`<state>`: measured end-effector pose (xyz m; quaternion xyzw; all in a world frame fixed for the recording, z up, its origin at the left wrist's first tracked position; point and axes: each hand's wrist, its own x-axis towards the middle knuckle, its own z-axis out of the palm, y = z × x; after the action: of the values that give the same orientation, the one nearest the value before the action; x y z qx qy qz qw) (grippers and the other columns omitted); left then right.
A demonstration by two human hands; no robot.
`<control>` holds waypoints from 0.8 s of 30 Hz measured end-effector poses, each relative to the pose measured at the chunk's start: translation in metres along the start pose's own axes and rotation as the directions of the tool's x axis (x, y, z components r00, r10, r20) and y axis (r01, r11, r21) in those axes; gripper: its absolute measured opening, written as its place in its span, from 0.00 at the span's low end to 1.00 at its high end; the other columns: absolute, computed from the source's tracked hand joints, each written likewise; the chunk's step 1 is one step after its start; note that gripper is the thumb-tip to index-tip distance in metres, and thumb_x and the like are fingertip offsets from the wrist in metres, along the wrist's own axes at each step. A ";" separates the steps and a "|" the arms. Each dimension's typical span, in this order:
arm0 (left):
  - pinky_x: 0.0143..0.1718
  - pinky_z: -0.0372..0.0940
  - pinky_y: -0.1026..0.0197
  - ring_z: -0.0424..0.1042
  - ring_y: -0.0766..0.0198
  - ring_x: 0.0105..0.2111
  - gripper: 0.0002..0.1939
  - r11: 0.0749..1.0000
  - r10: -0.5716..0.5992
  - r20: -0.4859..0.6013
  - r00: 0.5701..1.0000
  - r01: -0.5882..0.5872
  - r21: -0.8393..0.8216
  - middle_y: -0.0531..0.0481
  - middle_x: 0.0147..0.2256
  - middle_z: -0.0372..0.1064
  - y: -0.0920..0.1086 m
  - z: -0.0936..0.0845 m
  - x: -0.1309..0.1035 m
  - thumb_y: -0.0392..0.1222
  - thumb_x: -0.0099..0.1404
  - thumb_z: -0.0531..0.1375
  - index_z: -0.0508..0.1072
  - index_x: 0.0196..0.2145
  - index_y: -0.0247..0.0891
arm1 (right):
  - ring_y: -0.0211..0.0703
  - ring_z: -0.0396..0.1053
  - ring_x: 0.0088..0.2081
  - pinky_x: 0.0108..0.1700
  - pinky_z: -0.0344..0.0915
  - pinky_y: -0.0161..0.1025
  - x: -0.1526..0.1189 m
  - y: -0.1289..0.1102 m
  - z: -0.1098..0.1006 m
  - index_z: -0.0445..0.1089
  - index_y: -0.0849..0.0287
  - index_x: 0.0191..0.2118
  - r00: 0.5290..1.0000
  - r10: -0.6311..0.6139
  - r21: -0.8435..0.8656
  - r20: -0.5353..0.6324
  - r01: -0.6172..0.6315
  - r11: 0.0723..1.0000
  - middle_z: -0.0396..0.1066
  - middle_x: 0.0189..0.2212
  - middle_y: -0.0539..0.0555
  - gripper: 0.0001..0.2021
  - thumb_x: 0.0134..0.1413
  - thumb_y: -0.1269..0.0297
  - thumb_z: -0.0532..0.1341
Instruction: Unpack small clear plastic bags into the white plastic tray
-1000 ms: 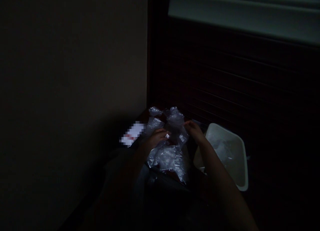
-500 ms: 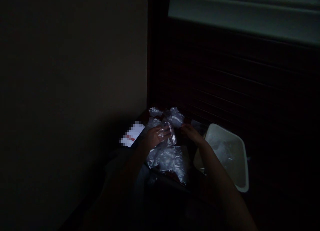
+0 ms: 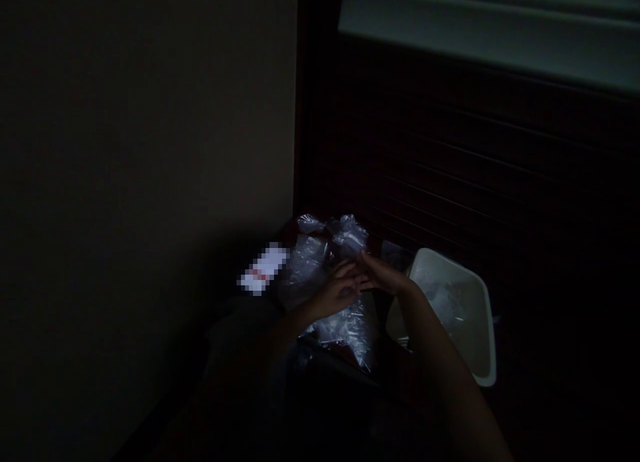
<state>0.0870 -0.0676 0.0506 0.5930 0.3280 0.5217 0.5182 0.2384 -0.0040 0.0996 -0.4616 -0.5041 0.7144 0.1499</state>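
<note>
The scene is very dark. My left hand (image 3: 339, 294) reaches over the clear plastic bags (image 3: 345, 322), its fingers stretched towards the right and somewhat apart. Coming in from the other side, my right hand (image 3: 385, 274) has its fingers extended leftward, and the fingertips of both hands meet or overlap. No held thing can be made out between them. Left of my left hand lies another crumpled clear plastic bag (image 3: 307, 255). More crinkled clear plastic (image 3: 349, 232) sits just behind the hands.
A pale plastic bin (image 3: 490, 329) with clear plastic inside stands to the right, partly behind my right forearm. On the left a lit phone screen (image 3: 264, 269) glows, its content blurred. A plain wall (image 3: 150, 115) and a dark slatted panel (image 3: 450, 149) form the corner behind.
My left hand has moved right and slightly nearer to me, off the shiny plastic it was touching, to meet my right hand. My right hand has turned slightly and stays near its place.
</note>
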 end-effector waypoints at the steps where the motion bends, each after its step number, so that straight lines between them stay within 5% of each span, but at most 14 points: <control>1: 0.62 0.38 0.51 0.49 0.48 0.60 0.08 0.997 0.029 0.025 0.999 -0.031 0.068 0.49 0.52 0.64 0.002 0.000 -0.001 0.31 0.48 0.63 0.75 0.24 0.45 | 0.39 0.72 0.34 0.38 0.70 0.40 0.000 0.001 -0.001 0.65 0.57 0.44 1.000 -0.023 -0.015 -0.017 0.023 1.000 0.72 0.38 0.56 0.21 0.54 0.47 0.53; 4: 0.62 0.37 0.52 0.50 0.48 0.59 0.09 0.989 0.038 0.066 0.997 -0.047 0.141 0.48 0.51 0.65 0.009 -0.005 -0.004 0.31 0.47 0.63 0.75 0.24 0.45 | 0.38 0.72 0.34 0.38 0.70 0.38 0.005 0.007 -0.004 0.65 0.58 0.40 0.995 -0.063 -0.012 -0.073 0.062 0.998 0.73 0.34 0.54 0.14 0.48 0.58 0.63; 8: 0.62 0.36 0.53 0.46 0.49 0.61 0.08 0.999 -0.020 -0.003 1.000 0.020 0.035 0.47 0.52 0.64 0.009 -0.008 -0.003 0.31 0.45 0.65 0.75 0.22 0.43 | 0.36 0.72 0.30 0.37 0.69 0.36 0.011 0.012 -0.010 0.66 0.60 0.33 0.981 -0.093 0.052 -0.171 0.104 0.993 0.73 0.31 0.53 0.07 0.49 0.64 0.62; 11: 0.61 0.42 0.52 0.53 0.49 0.58 0.03 0.993 -0.088 -0.078 0.993 0.082 -0.085 0.45 0.49 0.67 -0.001 -0.012 0.002 0.36 0.47 0.65 0.75 0.23 0.41 | 0.36 0.72 0.30 0.35 0.69 0.35 0.009 0.010 -0.011 0.67 0.60 0.33 0.971 -0.098 0.093 -0.218 0.121 0.988 0.73 0.32 0.53 0.05 0.49 0.65 0.61; 14: 0.51 0.57 0.48 0.66 0.48 0.47 0.10 0.928 -0.260 -0.256 0.931 0.168 -0.334 0.42 0.39 0.71 -0.015 -0.025 0.012 0.46 0.53 0.60 0.74 0.25 0.36 | 0.35 0.71 0.28 0.31 0.67 0.32 0.008 0.008 -0.013 0.68 0.60 0.32 0.958 -0.086 0.146 -0.275 0.129 0.981 0.72 0.27 0.51 0.04 0.47 0.68 0.62; 18: 0.50 0.58 0.52 0.66 0.53 0.48 0.10 0.885 -0.342 -0.438 0.832 0.128 -0.447 0.45 0.40 0.71 -0.026 -0.049 0.023 0.43 0.50 0.62 0.72 0.30 0.36 | 0.32 0.66 0.24 0.31 0.67 0.32 0.009 0.007 -0.016 0.70 0.59 0.31 0.953 -0.099 0.232 -0.285 0.169 0.958 0.67 0.21 0.47 0.04 0.46 0.66 0.63; 21: 0.54 0.54 0.54 0.62 0.55 0.53 0.14 0.914 -0.290 -0.434 0.853 0.112 -0.390 0.46 0.46 0.69 -0.024 -0.057 0.024 0.41 0.49 0.64 0.73 0.36 0.39 | 0.32 0.64 0.24 0.32 0.66 0.32 0.009 0.007 -0.015 0.72 0.58 0.32 0.972 -0.112 0.237 -0.207 0.161 0.958 0.67 0.21 0.47 0.07 0.45 0.62 0.64; 24: 0.56 0.52 0.54 0.60 0.55 0.54 0.18 0.901 -0.280 -0.294 0.914 0.145 -0.409 0.45 0.49 0.67 -0.016 -0.052 0.022 0.39 0.50 0.64 0.72 0.41 0.39 | 0.32 0.63 0.24 0.29 0.63 0.31 0.005 0.005 -0.012 0.73 0.59 0.33 0.988 -0.115 0.182 -0.106 0.133 0.974 0.67 0.22 0.47 0.11 0.42 0.60 0.66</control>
<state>0.0450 -0.0291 0.0376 0.3408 0.3709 0.6103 0.6114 0.2470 0.0040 0.0921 -0.4464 -0.4541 0.7255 0.2612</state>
